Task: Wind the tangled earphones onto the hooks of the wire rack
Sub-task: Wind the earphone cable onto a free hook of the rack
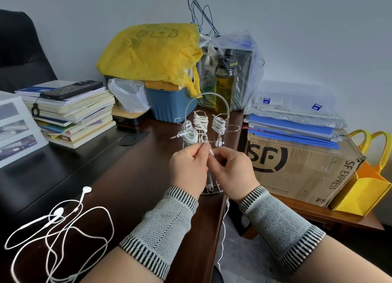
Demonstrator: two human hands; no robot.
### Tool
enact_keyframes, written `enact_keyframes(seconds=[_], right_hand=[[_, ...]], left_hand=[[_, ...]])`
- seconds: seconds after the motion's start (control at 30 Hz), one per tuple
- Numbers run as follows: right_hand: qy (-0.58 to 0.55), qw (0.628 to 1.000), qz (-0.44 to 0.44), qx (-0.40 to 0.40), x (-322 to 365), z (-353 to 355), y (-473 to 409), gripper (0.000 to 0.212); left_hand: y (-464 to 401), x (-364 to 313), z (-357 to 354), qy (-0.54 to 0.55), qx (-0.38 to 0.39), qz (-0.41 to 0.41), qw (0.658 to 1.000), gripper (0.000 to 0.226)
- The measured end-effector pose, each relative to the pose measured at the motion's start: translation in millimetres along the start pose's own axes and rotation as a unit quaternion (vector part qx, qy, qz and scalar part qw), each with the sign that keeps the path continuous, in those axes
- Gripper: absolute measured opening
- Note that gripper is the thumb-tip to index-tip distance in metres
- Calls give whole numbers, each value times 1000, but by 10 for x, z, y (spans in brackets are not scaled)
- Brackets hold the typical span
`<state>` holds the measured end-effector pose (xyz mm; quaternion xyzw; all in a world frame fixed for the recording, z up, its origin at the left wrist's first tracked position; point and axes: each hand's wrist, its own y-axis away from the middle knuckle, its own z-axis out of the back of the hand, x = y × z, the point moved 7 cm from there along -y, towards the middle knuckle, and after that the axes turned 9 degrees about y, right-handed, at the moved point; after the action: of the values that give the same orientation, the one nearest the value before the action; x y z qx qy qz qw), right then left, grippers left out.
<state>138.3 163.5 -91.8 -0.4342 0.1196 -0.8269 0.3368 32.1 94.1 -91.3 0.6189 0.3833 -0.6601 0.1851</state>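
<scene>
Earphones (212, 155) pinched by left hand (187, 166) and right hand (232, 169) | wire rack (206, 121) near desk's right edge | cord should be kept taut, wound onto a free hook.

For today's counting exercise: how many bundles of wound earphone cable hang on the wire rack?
3: one on the front-left hook, one on the middle hook, one on the right hook. The hands may hide more lower down.

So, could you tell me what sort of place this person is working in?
Most likely an office or home study. A dark wooden desk holds a stack of books, blue folders lie on an SF Express shipping box, and a black office chair stands at the left.
</scene>
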Motion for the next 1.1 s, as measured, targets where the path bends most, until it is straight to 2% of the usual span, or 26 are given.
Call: enact_keyframes(seconds=[0.07,0.23,0.43,0.53,0.67,1.1], right_hand=[[-6,1000,3,4,-36,42,51,10],[-4,1000,-10,-7,-112,105,140,16],[12,999,-38,8,-137,12,156,12],[26,999,-30,-20,-52,-24,162,5],[3,999,-37,-14,46,-49,120,15],[-75,995,-66,13,-79,54,188,19]], left_hand=[[-5,1,5,-13,-2,-5,1000,19],[-11,-2,-7,-33,0,-10,999,22],[-25,27,-5,-8,4,13,1000,21],[-33,40,-13,5,3,22,1000,19],[-25,38,-16,12,8,27,1000,20],[-17,34,3,5,1,19,1000,19]])
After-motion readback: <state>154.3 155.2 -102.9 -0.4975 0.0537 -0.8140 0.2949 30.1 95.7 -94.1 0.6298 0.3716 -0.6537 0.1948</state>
